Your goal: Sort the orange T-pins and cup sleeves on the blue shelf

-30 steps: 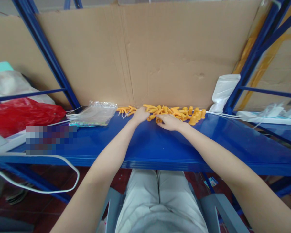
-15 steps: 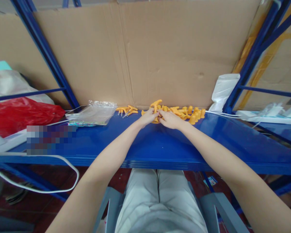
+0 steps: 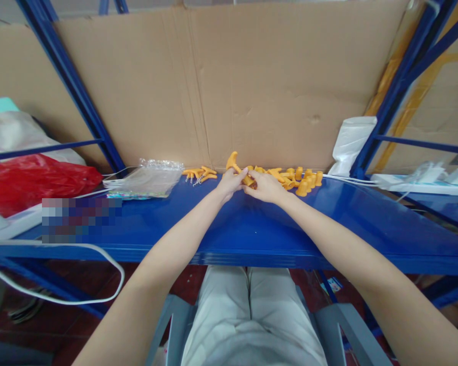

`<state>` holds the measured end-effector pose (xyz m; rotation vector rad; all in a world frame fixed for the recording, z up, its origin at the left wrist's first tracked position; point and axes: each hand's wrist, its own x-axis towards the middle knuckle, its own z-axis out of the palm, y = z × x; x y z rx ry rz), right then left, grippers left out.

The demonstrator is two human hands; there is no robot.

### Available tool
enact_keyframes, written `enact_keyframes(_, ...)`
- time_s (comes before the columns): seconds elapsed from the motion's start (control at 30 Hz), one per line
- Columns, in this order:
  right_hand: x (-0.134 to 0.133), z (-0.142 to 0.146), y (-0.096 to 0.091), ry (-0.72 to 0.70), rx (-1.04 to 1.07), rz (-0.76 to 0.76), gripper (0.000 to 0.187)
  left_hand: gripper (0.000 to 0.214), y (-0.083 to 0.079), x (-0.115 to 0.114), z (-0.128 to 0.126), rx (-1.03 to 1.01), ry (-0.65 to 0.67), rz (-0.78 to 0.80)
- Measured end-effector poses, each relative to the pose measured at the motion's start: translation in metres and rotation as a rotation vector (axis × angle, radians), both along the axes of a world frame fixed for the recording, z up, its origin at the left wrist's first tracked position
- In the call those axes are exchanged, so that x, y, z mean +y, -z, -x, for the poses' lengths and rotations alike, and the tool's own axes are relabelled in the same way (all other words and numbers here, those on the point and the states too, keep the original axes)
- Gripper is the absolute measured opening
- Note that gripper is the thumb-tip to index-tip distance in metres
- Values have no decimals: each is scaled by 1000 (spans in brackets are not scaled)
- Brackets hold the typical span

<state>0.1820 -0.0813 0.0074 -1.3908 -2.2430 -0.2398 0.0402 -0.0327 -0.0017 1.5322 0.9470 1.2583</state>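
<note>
Head view: left hand point(image 3: 230, 185) and right hand point(image 3: 266, 187) both pinch orange piece point(image 3: 234, 162); curved end juts above left thumb.

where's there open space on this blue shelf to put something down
The front half of the shelf is bare on either side of the forearms. A small gap lies between the clear bags and the left hand. Crowded: the back edge, where the left hand and right hand grip orange pieces beside the orange pile.
</note>
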Motion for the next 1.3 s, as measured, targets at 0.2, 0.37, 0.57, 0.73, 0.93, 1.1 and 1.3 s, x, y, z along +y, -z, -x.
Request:
enact_keyframes(0.2,21,-11,5,-32,185,-4,34,25,-7,-3,11,60,-23,185)
enact_keyframes(0.37,34,-23,7,-99,364,39,35,20,-9,7,31,187,-229,106)
enact_keyframes(0.57,37,-28,5,-158,412,48,34,16,-10,18,39,156,-127,-137)
enact_keyframes(0.73,37,-34,2,-102,260,-35,36,23,-10,19,39,135,-70,-187)
enact_keyframes(0.93,28,-43,-11,-7,25,-169,39,26,-15,7,33,145,-3,-161)
enact_keyframes(1.1,13,-43,-20,17,-40,-243,38,24,-18,0,27,96,0,-108)
enact_keyframes(1.3,30,-47,-11,-17,322,-234,46,26,-17,6,29,51,-7,-121)
